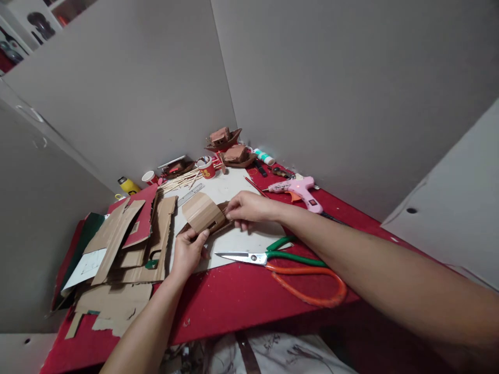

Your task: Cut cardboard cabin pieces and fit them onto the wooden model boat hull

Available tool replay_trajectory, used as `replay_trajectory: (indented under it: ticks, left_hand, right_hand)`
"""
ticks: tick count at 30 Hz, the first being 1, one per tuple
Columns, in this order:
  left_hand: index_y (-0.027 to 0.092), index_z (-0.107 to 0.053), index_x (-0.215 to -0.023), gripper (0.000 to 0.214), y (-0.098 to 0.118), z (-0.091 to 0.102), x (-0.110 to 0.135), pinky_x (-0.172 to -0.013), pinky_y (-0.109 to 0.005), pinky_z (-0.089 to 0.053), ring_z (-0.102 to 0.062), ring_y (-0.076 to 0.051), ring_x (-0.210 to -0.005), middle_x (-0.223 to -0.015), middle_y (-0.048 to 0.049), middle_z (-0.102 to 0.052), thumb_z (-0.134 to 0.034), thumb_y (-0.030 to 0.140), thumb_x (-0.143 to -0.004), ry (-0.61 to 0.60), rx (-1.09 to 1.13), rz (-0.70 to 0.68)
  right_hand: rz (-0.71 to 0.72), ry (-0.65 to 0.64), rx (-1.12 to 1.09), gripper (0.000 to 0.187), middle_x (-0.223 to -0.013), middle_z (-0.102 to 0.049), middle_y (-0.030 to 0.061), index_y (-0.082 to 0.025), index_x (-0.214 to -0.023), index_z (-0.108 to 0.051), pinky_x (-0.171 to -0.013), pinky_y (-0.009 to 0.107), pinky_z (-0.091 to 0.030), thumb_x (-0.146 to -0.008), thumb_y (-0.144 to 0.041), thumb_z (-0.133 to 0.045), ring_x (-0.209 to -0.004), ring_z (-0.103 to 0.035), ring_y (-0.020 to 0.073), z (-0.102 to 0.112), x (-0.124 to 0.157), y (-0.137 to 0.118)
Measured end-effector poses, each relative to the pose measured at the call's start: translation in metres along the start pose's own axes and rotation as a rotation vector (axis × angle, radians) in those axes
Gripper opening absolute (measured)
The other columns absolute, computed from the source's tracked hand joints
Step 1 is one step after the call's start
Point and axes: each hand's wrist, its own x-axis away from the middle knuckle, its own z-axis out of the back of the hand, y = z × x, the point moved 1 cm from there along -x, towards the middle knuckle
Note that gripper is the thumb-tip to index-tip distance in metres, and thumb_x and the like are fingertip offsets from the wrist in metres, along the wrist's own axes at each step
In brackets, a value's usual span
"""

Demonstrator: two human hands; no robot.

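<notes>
A small folded cardboard piece (pixel 200 213), tan on top with darker brown parts beneath, is held over a white sheet (pixel 230 189) on the red table. My left hand (pixel 189 252) grips its near lower edge, thumb on top. My right hand (pixel 249 208) pinches its right end with closed fingers. Both forearms reach in from the bottom and right of the view.
Scissors with green and orange handles (pixel 288 262) lie just right of my hands. A pink glue gun (pixel 300 189) rests behind them. Cut cardboard sheets (pixel 128 244) pile up on the left. Paper cups (pixel 206 167), sticks, a metal ruler (pixel 191 194) and brown cardboard models (pixel 226 137) stand at the back, by grey walls.
</notes>
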Motion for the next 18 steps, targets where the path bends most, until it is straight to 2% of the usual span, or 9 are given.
replay_trajectory:
  ticks: [2,4,6,11,18]
  left_hand:
    - [0.012,-0.070,-0.073,0.035,0.000,0.000,0.000,-0.035,-0.019,-0.029,-0.045,-0.009,-0.030,-0.034,0.0049,-0.051,-0.072,0.047,-0.073,-0.007,0.009,0.000]
    - [0.012,-0.070,-0.072,0.033,-0.001,0.000,0.000,-0.034,-0.019,-0.029,-0.045,-0.009,-0.030,-0.036,0.0050,-0.051,-0.073,0.046,-0.072,-0.012,0.023,-0.005]
    - [0.012,-0.070,-0.074,0.033,-0.003,-0.001,0.000,-0.034,-0.019,-0.030,-0.046,-0.009,-0.030,-0.038,0.0051,-0.053,-0.073,0.045,-0.072,-0.012,0.041,-0.014]
    - [0.012,-0.070,-0.082,0.035,-0.002,-0.001,0.000,-0.035,-0.018,-0.033,-0.049,-0.010,-0.032,-0.041,0.0049,-0.055,-0.071,0.046,-0.074,0.003,0.098,-0.031]
    - [0.012,-0.069,-0.087,0.030,0.018,0.010,0.011,-0.042,-0.018,-0.039,-0.053,-0.008,-0.038,-0.053,0.0024,-0.063,-0.070,0.041,-0.078,-0.008,0.192,-0.077]
  right_hand:
    - [0.113,0.215,0.078,0.015,-0.073,-0.072,0.0052,-0.012,-0.093,-0.070,-0.064,0.031,-0.056,-0.090,-0.012,-0.055,-0.062,-0.067,0.0168,0.007,0.004,-0.006]
    - [0.241,0.403,0.157,0.022,-0.093,-0.074,0.0084,-0.016,-0.105,-0.070,-0.082,0.038,-0.053,-0.088,-0.012,-0.056,-0.083,-0.069,0.0214,0.011,0.006,-0.009]
    - [0.363,0.497,0.228,0.032,-0.111,-0.071,0.0082,-0.020,-0.114,-0.067,-0.094,0.041,-0.048,-0.085,-0.010,-0.059,-0.100,-0.065,0.0237,0.011,0.006,-0.010]
    - [0.560,0.534,0.368,0.052,-0.134,-0.057,0.0128,-0.019,-0.131,-0.057,-0.102,0.044,-0.044,-0.082,-0.004,-0.060,-0.121,-0.054,0.0261,0.002,0.002,-0.004]
    - [0.677,0.614,0.424,0.052,-0.141,-0.049,0.0145,-0.019,-0.136,-0.050,-0.104,0.049,-0.044,-0.086,-0.006,-0.056,-0.129,-0.047,0.0269,0.003,0.009,-0.008]
